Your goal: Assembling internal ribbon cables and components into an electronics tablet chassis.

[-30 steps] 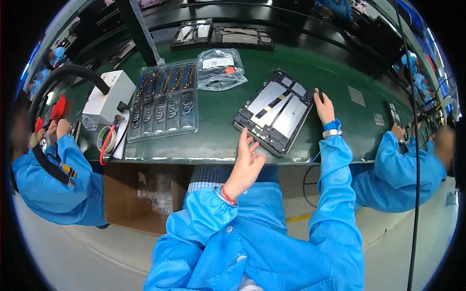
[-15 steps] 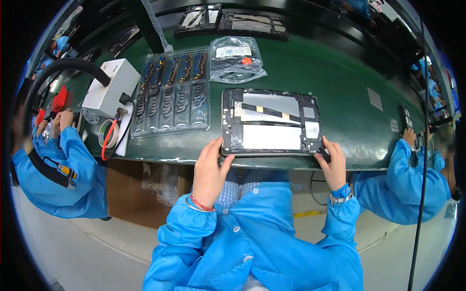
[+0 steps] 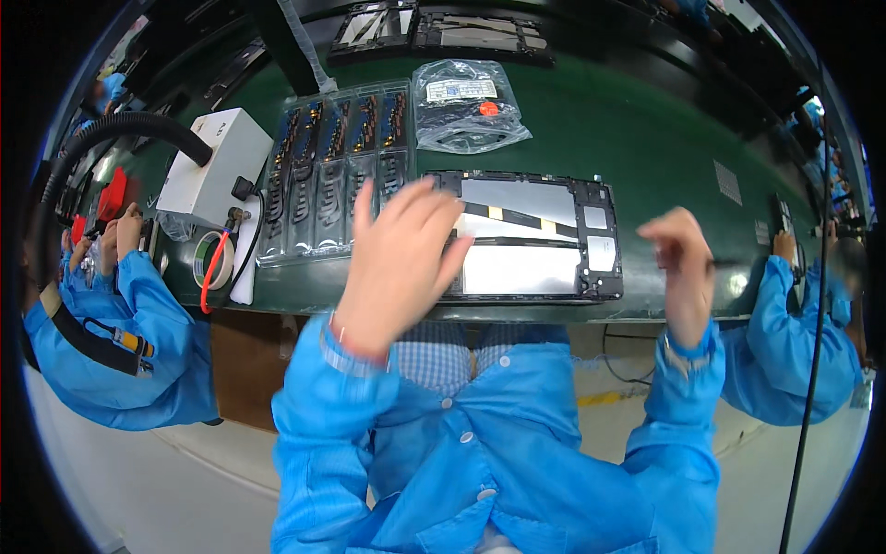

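Observation:
An opened tablet [image 3: 531, 222] lies flat on the green bench before me, its silver battery panels, black frame and a dark ribbon cable with yellowish tape exposed. Above its left end hovers my left hand [image 3: 395, 263], open with the fingers spread, hiding that part of the tablet. Whether its fingertips touch the tablet I cannot tell. Just off the tablet's right edge is my right hand [image 3: 685, 277], blurred, its fingers curled in. A small dark piece shows at its outer side; its kind is not clear.
Left of the tablet lies a clear compartment tray [image 3: 332, 166] of small parts. Behind it are a clear plastic bag [image 3: 466, 106] and more opened tablets [image 3: 484, 39]. A white box [image 3: 214, 162] with a hose and a tape roll [image 3: 210, 258] stand left. Co-workers sit on both sides.
Both hands have let go of the tablet's near corners. The left rose over the tablet's left end; the right lifted away to the right. The tablet still lies on the bench.

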Motion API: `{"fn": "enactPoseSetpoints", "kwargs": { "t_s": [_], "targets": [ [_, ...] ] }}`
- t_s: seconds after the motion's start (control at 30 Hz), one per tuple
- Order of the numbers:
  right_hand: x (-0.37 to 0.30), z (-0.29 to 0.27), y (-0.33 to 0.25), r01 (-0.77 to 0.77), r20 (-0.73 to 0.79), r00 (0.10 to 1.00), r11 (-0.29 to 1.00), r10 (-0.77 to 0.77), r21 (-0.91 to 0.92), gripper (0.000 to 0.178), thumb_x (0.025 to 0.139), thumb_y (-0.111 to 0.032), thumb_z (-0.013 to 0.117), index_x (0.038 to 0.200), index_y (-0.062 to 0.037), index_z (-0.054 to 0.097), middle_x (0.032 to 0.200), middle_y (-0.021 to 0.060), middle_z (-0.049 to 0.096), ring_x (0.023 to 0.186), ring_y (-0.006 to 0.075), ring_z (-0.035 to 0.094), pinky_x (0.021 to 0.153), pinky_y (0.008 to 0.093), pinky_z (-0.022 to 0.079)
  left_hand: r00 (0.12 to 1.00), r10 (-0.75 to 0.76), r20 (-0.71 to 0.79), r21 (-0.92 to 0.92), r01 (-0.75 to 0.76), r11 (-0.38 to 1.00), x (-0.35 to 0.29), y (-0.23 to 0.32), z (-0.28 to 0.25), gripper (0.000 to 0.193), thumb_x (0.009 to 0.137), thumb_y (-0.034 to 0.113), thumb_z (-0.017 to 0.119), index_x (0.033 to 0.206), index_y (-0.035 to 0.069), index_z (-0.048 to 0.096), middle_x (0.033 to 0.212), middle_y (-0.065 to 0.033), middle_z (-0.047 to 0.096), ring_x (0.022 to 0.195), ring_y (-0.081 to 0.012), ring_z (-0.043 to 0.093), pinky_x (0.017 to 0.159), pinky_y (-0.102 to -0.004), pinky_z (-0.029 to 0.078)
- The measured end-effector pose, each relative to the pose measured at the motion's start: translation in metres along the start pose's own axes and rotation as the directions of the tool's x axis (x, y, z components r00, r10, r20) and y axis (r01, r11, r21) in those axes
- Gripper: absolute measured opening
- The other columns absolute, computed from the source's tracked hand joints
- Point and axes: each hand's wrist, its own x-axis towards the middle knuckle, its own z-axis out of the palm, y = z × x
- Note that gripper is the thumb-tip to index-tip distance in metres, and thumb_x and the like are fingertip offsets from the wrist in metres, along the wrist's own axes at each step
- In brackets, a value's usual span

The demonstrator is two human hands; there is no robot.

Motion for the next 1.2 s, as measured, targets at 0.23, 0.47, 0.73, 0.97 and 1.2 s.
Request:
{"fn": "enactPoseSetpoints", "kwargs": {
  "t_s": [0.23,0.47,0.73,0.97,1.2],
  "targets": [
    [0.113,0.114,0.052,-0.298,0.184,0.947,0.931,0.261,0.211,0.025,0.083,-0.026,0.06,0.078,-0.0013,0.06,0.059,0.0005,0.052,0.05,0.0065,0.048,0.044,0.0205,0.037,0.991,-0.106,0.084,0.193,0.088,0.977,0.047,-0.055,0.079,0.041,0.084,0.043,0.044,0.099,0.01,0.063,0.121,-0.005,0.05,0.12,-0.0257,0.038,0.094,-0.066,0.012],
    [0.139,0.146,0.104,-0.315,0.235,0.931,0.94,0.279,0.134,0.02,0.078,-0.009,0.064,0.096,0.0,0.061,0.083,0.0064,0.062,0.07,0.0097,0.058,0.063,0.0207,0.048,0.991,-0.115,0.068,0.055,0.111,0.992,0.056,-0.069,0.089,0.035,0.084,0.039,0.046,0.091,0.01,0.065,0.125,-0.0149,0.045,0.121,-0.0262,0.037,0.096,-0.0636,0.015],
    [0.143,0.155,0.103,-0.117,0.167,0.979,0.993,0.115,-0.003,0.017,0.074,-0.012,0.067,0.089,-0.004,0.066,0.082,0.0091,0.066,0.076,0.0167,0.065,0.069,0.0238,0.051,0.993,-0.107,0.043,-0.081,0.111,0.991,0.057,-0.079,0.09,0.031,0.083,0.037,0.051,0.088,0.009,0.064,0.124,-0.0195,0.045,0.119,-0.0293,0.04,0.097,-0.0543,0.024],
    [0.144,0.159,0.108,-0.132,0.175,0.976,0.991,0.132,-0.015,0.017,0.074,-0.012,0.066,0.089,-0.0049,0.067,0.082,0.0097,0.066,0.075,0.0167,0.065,0.069,0.0239,0.051,0.994,-0.108,0.024,-0.114,0.11,0.987,0.056,-0.082,0.092,0.03,0.082,0.036,0.053,0.087,0.008,0.064,0.123,-0.0213,0.045,0.118,-0.0305,0.041,0.097,-0.0518,0.027],
    [0.146,0.155,0.107,-0.116,0.2,0.971,0.989,0.132,-0.087,0.015,0.075,-0.011,0.066,0.089,-0.0048,0.067,0.082,0.0085,0.066,0.072,0.0156,0.064,0.067,0.0248,0.05,0.994,-0.109,0.023,-0.113,0.111,0.987,0.059,-0.08,0.092,0.03,0.082,0.035,0.054,0.088,0.008,0.064,0.121,-0.0201,0.046,0.117,-0.0299,0.041,0.097,-0.0513,0.028]
  ]
}}
